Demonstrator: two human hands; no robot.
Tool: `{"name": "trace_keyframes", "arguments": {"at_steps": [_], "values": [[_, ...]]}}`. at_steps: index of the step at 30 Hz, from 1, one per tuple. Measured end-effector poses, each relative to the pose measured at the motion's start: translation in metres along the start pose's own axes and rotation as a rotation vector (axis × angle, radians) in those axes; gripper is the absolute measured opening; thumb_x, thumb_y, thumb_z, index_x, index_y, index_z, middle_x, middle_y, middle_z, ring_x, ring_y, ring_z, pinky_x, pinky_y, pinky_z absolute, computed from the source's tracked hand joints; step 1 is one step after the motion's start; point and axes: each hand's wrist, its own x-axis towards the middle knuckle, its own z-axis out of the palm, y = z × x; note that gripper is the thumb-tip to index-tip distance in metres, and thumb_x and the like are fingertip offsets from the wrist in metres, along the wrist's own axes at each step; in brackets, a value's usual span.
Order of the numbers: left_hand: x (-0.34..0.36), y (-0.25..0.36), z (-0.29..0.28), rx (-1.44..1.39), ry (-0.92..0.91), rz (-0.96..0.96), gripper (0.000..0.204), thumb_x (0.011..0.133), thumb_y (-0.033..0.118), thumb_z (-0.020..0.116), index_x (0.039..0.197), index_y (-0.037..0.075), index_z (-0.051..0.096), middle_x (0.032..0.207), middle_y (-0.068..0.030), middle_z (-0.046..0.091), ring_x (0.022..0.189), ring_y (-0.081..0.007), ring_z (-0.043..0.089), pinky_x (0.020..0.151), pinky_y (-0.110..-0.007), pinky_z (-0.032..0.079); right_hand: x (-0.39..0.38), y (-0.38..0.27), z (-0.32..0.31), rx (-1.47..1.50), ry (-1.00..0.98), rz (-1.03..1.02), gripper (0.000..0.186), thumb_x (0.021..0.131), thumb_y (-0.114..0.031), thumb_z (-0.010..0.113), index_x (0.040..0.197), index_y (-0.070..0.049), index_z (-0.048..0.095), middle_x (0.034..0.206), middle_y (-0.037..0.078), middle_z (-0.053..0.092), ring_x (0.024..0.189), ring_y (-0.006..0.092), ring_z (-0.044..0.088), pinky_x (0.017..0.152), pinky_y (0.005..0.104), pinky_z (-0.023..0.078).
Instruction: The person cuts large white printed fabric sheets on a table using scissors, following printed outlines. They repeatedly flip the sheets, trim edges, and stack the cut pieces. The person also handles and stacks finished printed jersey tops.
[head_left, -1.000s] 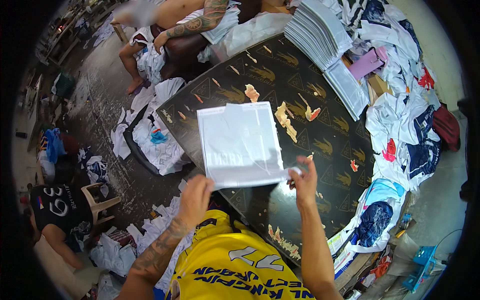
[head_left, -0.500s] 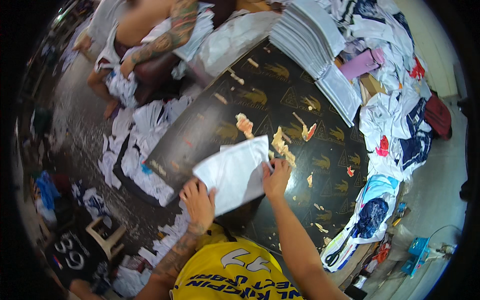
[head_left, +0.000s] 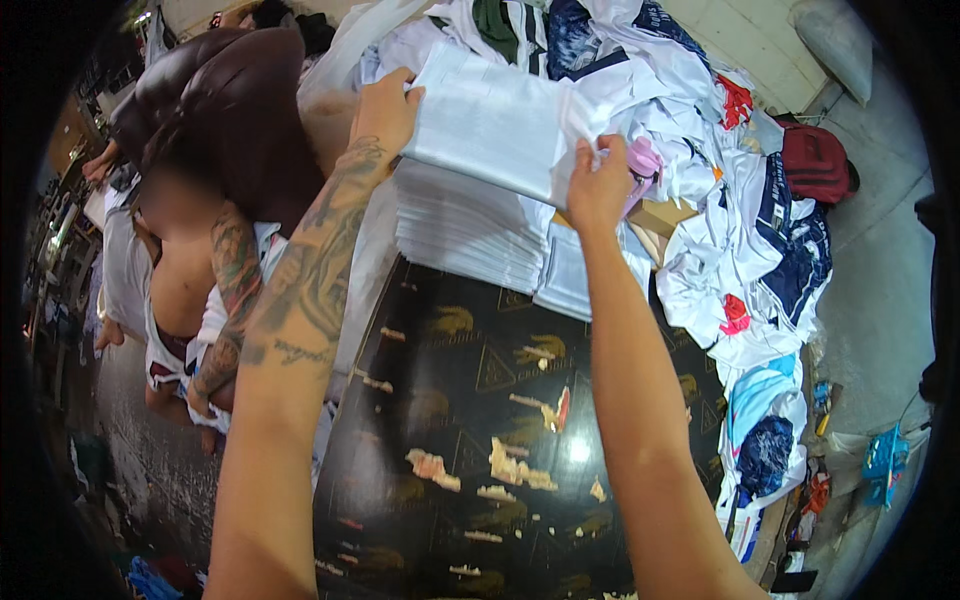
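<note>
A flat white packet (head_left: 490,120), smooth and slightly glossy, is stretched between my two hands. My left hand (head_left: 385,112) grips its left edge, fingers closed around it. At the right end, my right hand (head_left: 602,190) pinches the near corner. Directly beneath the packet is a tall stack of similar white packets (head_left: 470,225), and the packet hides much of the stack's top. Another lower pile of white packets (head_left: 578,275) stands against the stack's right side. I cannot tell whether the held packet touches the stack.
The black tabletop (head_left: 450,390) has peeled, chipped patches. White and navy garments (head_left: 690,220) heap along its right side, with a small brown box (head_left: 664,216) and a pink bottle (head_left: 643,165) among them. A person (head_left: 185,260) sits at the left beside a dark brown chair (head_left: 215,110).
Both hands have carried the white packet forward, from near my body at the table's near edge to above the stack at the far end. The view has turned and shifted forward.
</note>
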Motion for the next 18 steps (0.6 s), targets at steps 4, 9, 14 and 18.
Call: {"name": "trace_keyframes", "arguments": {"at_steps": [4,9,14,18], "values": [[0.011,-0.049,0.047,0.182,-0.096,-0.067,0.035,0.099,0.029,0.072,0.125,0.007,0.071,0.121,-0.023,0.075,0.117,-0.0438,0.07,0.098,-0.052,0.055,-0.021,0.063,0.072,-0.084,-0.077,0.127,0.032,0.103,-0.028,0.07,0.122,-0.002,0.062,0.104,0.026,0.075,0.095,0.046,0.073,0.082,0.0508,0.054],[-0.061,-0.035,0.063,0.172,0.018,-0.069,0.041,0.1,0.044,0.069,0.127,0.015,0.073,0.142,-0.0137,0.067,0.135,-0.0371,0.061,0.113,-0.054,0.044,-0.073,0.134,0.02,0.12,-0.226,0.313,0.038,0.104,-0.035,0.069,0.122,-0.002,0.065,0.101,0.024,0.075,0.088,0.0417,0.073,0.079,0.0485,0.054],[-0.098,0.019,0.089,0.442,0.1,0.276,0.046,0.102,0.05,0.065,0.137,0.02,0.069,0.153,-0.0094,0.059,0.148,-0.0326,0.049,0.124,-0.065,0.025,-0.16,0.175,-0.147,-0.075,-0.333,0.41,0.035,0.103,-0.032,0.072,0.122,-0.002,0.067,0.096,0.015,0.074,0.088,0.0244,0.071,0.08,0.0364,0.055],[-0.137,0.038,0.082,0.466,0.437,0.258,0.045,0.103,0.043,0.067,0.14,0.018,0.068,0.15,-0.01,0.061,0.143,-0.0328,0.052,0.121,-0.066,0.028,-0.226,0.214,-0.291,-0.087,-0.285,0.697,0.028,0.1,-0.024,0.075,0.114,-0.001,0.068,0.098,0.014,0.075,0.088,0.023,0.072,0.082,0.0371,0.056]]}}
